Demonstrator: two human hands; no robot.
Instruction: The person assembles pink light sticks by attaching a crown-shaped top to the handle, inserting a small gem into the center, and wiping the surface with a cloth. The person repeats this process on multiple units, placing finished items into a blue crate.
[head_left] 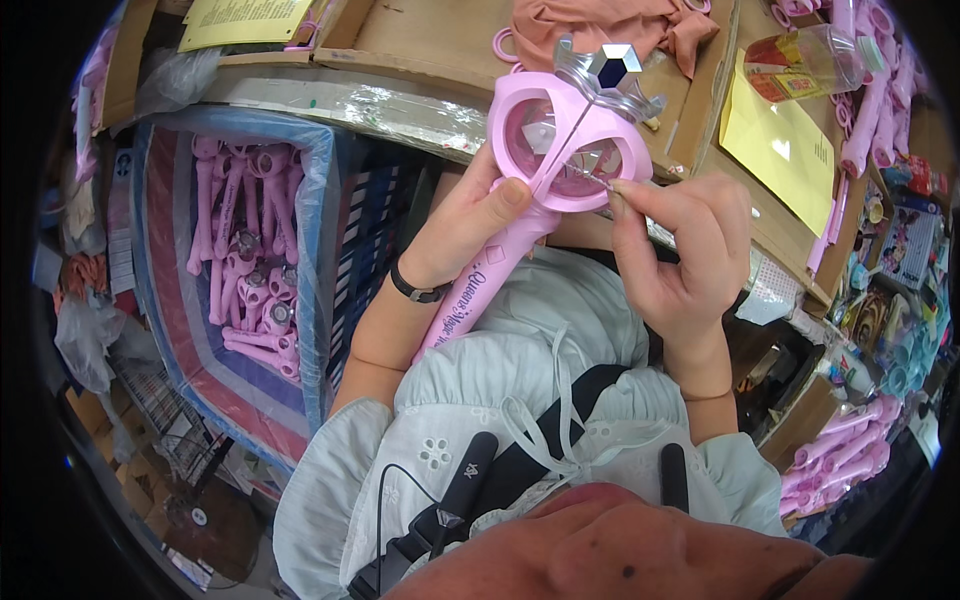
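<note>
A pink toy wand [497, 262] stands tilted in front of me, its handle running down toward my lap. Its round head has clear windows [590, 168], a seam down the middle and a silver crown [570, 68] with a dark six-sided gem on top. My left hand [470, 218] is closed round the wand just below the head, thumb lying on the front. At the right-hand window, the thumb and forefinger of my right hand [690, 232] are pinched together on something thin and small, too fine to name. The other right fingers are curled in.
A plastic-lined bin with blue walls [325, 300] holds several pink wands [262, 200] at left. On the bench ahead lie a cardboard tray [400, 32], a salmon cloth [590, 30], yellow paper [775, 150] and a clear jar [800, 65]. More pink handles [840, 455] are piled at right.
</note>
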